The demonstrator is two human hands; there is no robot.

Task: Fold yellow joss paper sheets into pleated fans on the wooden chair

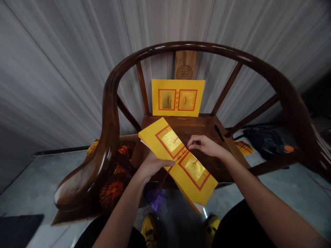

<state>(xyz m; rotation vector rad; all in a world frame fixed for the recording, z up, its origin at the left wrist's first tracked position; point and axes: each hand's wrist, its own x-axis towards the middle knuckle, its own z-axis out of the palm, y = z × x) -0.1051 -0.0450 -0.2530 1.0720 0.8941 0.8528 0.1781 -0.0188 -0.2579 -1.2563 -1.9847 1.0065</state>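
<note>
My left hand (152,163) grips a stack of yellow joss paper (155,133) from its lower left edge, thumb lying across the middle. The top sheet carries two gold foil squares in red frames with red characters. A thin red string (166,177) hangs from beside my left thumb toward a purple bag (156,199) below. At the stack's right edge, my right hand (205,145) has its fingertips pinched together; what they hold, if anything, is too small to make out. Another yellow joss paper sheet (177,112) stands against the chair back.
A dark wooden armchair (181,44) with a curved rail surrounds the seat (207,125). A black pen-like object (219,133) lies on the seat's right side. Orange-red tasselled paper pieces (113,191) fill a box at the left. A dark backpack (261,139) rests on the floor at right.
</note>
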